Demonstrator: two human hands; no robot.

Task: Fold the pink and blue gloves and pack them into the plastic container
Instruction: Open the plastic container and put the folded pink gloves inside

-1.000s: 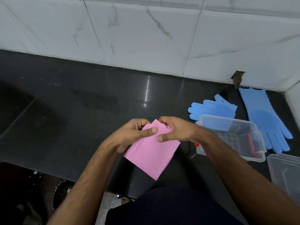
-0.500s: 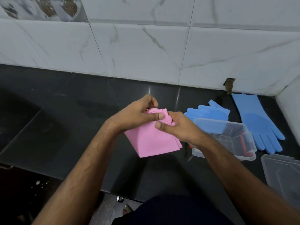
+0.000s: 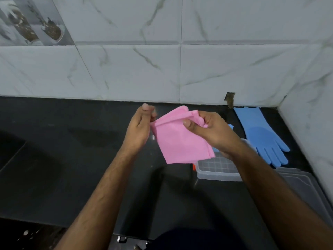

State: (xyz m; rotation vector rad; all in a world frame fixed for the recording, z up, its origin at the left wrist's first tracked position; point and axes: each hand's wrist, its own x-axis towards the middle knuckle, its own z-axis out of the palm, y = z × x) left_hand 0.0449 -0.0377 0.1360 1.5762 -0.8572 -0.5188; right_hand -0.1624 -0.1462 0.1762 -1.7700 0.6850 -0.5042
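A folded pink glove (image 3: 178, 139) hangs in the air above the black counter, held between both hands. My right hand (image 3: 210, 132) pinches its upper right corner with thumb and curled fingers. My left hand (image 3: 140, 127) grips its upper left edge, fingers curled behind the fabric. A blue glove (image 3: 261, 136) lies flat at the back right, fingers toward me. A second blue glove (image 3: 231, 126) is almost hidden behind my right hand. The clear plastic container (image 3: 216, 170) sits under my right wrist, partly covered by it.
A clear plastic lid (image 3: 304, 188) lies at the right edge of the black counter (image 3: 72, 159). White marble tiles form the back wall and the right side wall (image 3: 310, 105). The counter's front edge runs along the bottom of the view.
Both hands have lifted the pink glove higher and away from me. My left hand has shifted from the glove's top middle to its left edge, spreading the fold wider.
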